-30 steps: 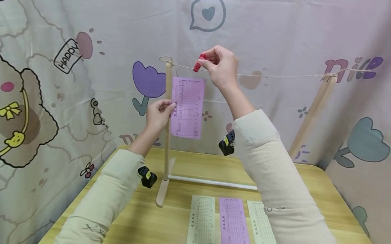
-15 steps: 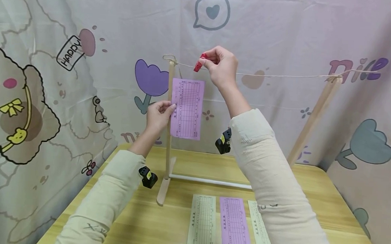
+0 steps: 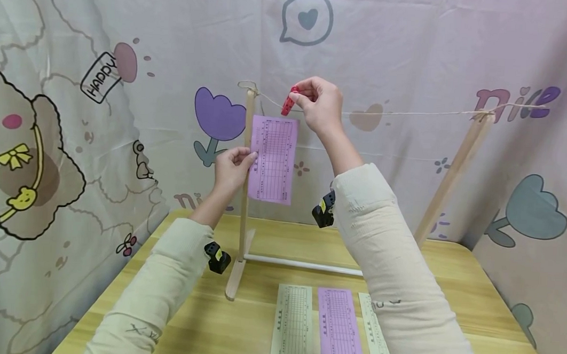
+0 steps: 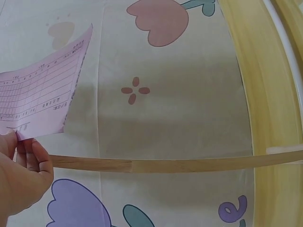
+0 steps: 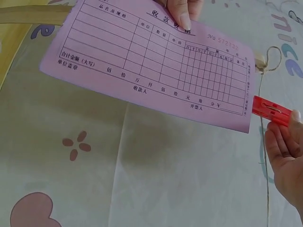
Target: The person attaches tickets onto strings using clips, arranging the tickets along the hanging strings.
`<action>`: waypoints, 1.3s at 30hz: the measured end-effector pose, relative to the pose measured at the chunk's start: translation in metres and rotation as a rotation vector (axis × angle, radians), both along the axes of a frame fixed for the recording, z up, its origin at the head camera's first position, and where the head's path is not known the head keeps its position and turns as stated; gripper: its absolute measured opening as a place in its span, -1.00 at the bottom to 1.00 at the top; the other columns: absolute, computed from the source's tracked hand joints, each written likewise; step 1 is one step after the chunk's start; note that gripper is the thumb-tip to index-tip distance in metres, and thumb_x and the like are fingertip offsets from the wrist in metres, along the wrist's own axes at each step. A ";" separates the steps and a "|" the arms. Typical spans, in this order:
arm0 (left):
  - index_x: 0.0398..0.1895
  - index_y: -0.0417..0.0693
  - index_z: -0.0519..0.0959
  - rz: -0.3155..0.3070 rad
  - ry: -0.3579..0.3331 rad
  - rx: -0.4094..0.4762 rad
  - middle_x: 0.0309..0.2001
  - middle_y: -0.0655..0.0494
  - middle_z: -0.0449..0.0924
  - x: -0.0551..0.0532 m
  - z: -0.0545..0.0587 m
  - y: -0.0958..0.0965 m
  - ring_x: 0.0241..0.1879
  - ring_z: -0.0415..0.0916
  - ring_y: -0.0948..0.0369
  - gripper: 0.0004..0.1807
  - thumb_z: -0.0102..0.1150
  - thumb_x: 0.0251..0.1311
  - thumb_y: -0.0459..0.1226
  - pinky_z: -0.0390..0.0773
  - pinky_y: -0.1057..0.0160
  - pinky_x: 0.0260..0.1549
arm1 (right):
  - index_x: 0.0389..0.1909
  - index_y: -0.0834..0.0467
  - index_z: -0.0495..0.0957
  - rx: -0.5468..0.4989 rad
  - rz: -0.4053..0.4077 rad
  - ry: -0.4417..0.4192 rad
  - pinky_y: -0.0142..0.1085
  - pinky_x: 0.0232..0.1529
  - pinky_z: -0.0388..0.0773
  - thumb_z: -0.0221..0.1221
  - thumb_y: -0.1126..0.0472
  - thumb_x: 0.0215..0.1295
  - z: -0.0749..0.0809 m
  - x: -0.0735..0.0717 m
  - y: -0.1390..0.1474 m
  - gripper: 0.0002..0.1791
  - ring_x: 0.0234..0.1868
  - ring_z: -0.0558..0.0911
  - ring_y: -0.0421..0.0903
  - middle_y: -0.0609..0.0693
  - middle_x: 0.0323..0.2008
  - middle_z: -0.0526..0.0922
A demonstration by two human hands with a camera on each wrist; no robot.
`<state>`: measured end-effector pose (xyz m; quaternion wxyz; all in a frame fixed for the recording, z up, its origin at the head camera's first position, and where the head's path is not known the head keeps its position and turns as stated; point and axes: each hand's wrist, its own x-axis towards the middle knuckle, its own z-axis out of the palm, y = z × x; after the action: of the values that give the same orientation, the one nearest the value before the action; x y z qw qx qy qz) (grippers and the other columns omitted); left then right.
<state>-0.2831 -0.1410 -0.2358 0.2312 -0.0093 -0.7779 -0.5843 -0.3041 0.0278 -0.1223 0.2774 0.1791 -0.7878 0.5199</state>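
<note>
1. Backdrop (image 3: 401,44): prints read "HAPPY", "nice".
2. Counter (image 3: 195,306): far edge near backdrop; three flat slips (image 3: 340,329) in a row.
3. Left post (image 3: 243,223), right post (image 3: 453,175) well apart, string (image 3: 412,113) between.
4. Left hand (image 3: 232,169) pinching purple slip (image 3: 272,160) by left edge, upright, just below string; heading 收款收据.
5. Right hand (image 3: 324,104) pinching red clip (image 3: 289,101) at string; bite unclear.

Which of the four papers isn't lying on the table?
The purple slip pinched at its edge by the left hand, up in the air. The other purple slip and the two pale green slips lie on the table.
</note>
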 end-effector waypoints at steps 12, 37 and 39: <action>-0.11 -0.31 0.55 -0.002 -0.001 -0.009 -0.26 -0.08 0.55 -0.002 -0.002 -0.002 -0.42 0.42 0.35 -0.74 0.12 0.23 -0.30 0.49 0.59 -0.44 | -0.18 0.27 0.59 0.040 0.025 0.003 -0.51 -0.30 0.45 0.20 0.26 0.20 -0.001 -0.003 -0.004 -0.79 -0.39 0.50 -0.27 0.12 -0.25 0.66; -0.08 -0.27 0.54 -0.021 0.013 0.014 -0.31 0.07 0.50 -0.009 0.012 0.003 -0.41 0.42 0.34 -0.74 0.11 0.24 -0.28 0.50 0.55 -0.42 | -0.18 0.31 0.57 0.179 0.047 -0.012 -0.53 -0.32 0.45 0.20 0.29 0.20 0.004 0.000 -0.006 -0.79 -0.39 0.49 -0.27 0.16 -0.22 0.67; -0.09 -0.28 0.54 -0.025 0.015 0.017 -0.32 0.07 0.51 -0.009 0.011 0.004 -0.42 0.42 0.35 -0.74 0.11 0.23 -0.29 0.51 0.56 -0.42 | -0.15 0.31 0.55 0.204 0.053 -0.011 -0.51 -0.29 0.46 0.18 0.29 0.22 0.003 0.001 -0.007 -0.78 -0.35 0.50 -0.23 0.16 -0.22 0.65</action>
<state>-0.2920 -0.1373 -0.2251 0.2298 -0.0214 -0.7709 -0.5937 -0.3034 0.0210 -0.1189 0.2394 0.2241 -0.8331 0.4453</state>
